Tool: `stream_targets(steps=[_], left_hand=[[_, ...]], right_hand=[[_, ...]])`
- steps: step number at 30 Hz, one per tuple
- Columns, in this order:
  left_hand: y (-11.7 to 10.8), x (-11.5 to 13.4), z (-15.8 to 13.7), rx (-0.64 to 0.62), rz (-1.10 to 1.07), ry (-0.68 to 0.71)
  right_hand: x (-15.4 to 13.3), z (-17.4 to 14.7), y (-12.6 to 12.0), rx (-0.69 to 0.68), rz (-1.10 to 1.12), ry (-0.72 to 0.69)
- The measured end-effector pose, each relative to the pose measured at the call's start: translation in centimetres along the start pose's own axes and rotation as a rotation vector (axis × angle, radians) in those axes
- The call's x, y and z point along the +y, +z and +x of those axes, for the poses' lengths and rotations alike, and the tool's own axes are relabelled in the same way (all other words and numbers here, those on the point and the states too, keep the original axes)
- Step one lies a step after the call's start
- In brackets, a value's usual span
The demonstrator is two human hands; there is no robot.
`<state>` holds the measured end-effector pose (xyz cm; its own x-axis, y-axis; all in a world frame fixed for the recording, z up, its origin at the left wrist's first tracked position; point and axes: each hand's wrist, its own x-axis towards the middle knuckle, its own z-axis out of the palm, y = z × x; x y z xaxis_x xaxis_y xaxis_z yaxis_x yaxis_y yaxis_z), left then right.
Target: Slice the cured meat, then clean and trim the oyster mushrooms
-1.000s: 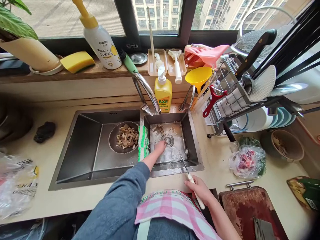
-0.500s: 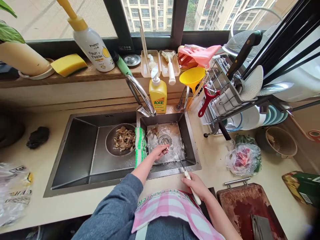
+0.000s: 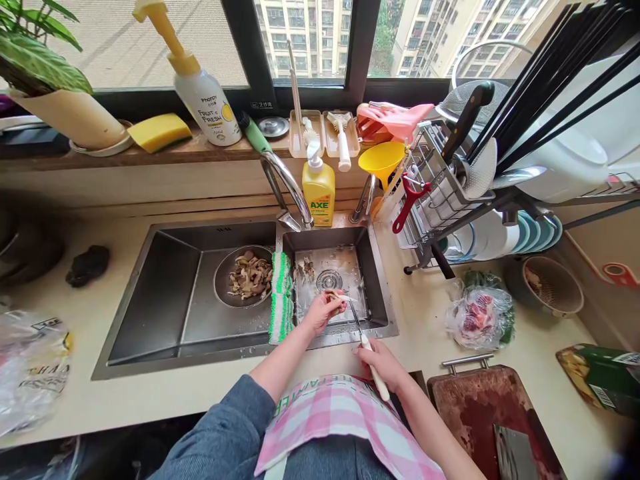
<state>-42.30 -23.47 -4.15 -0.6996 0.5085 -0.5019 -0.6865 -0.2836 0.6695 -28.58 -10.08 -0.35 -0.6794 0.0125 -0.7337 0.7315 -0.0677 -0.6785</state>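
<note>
Over the small right basin, my left hand pinches a pale, thin mushroom piece between its fingers. My right hand is closed around the white handle of a slim knife. The blade points up and to the left, its tip close to the mushroom piece; whether they touch I cannot tell. Brown scraps lie wet on the basin floor near the drain. In the big left basin a round metal bowl holds many cut mushrooms.
A green-and-white cloth hangs over the divider beside the faucet. A yellow soap bottle stands behind. To the right are a dish rack, wrapped meat, a colander and a stained cutting board with a cleaver.
My left hand has risen slightly and moved right, bringing the mushroom piece into clear view near the knife tip. The knife has shifted a little left. The head view has tilted slightly.
</note>
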Motion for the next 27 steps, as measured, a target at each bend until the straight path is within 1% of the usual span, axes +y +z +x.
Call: stream_targets(steps=[3, 6, 8, 11, 13, 17, 21, 24, 27], left_hand=[[0.3, -0.4, -0.8, -0.012, 0.044, 0.019], [0.2, -0.3, -1.1, -0.005, 0.03, 0.028], [0.0, -0.1, -1.2, -0.016, 0.004, 0.014], [-0.2, 0.3, -1.3, -0.065, -0.039, -0.026], [-0.2, 0.6, -1.3, -0.113, -0.056, -0.041], [-0.2, 1.3, -1.6, -0.223, -0.069, -0.036], [-0.1, 1.8, -2.0, -0.31, -0.104, -0.034], [-0.1, 1.8, -2.1, -0.323, -0.145, -0.048], [-0.3, 1.6, -2.0, -0.303, -0.169, -0.027]], right_hand=[[-0.2, -0.2, 0.4, 0.025, -0.015, 0.038], [-0.2, -0.4, 0.9, 0.049, -0.022, 0.057], [0.0, -0.5, 1.1, 0.057, -0.009, 0.055], [0.1, -0.5, 0.9, 0.09, 0.044, 0.049], [0.2, -0.4, 0.4, 0.125, 0.057, 0.023], [0.1, -0.1, -0.4, 0.166, 0.017, -0.071], [-0.4, -0.1, -0.5, 0.185, -0.04, -0.121], [-0.7, -0.1, -0.3, 0.215, -0.096, -0.134], [-1.1, -0.1, -0.4, 0.239, -0.147, -0.158]])
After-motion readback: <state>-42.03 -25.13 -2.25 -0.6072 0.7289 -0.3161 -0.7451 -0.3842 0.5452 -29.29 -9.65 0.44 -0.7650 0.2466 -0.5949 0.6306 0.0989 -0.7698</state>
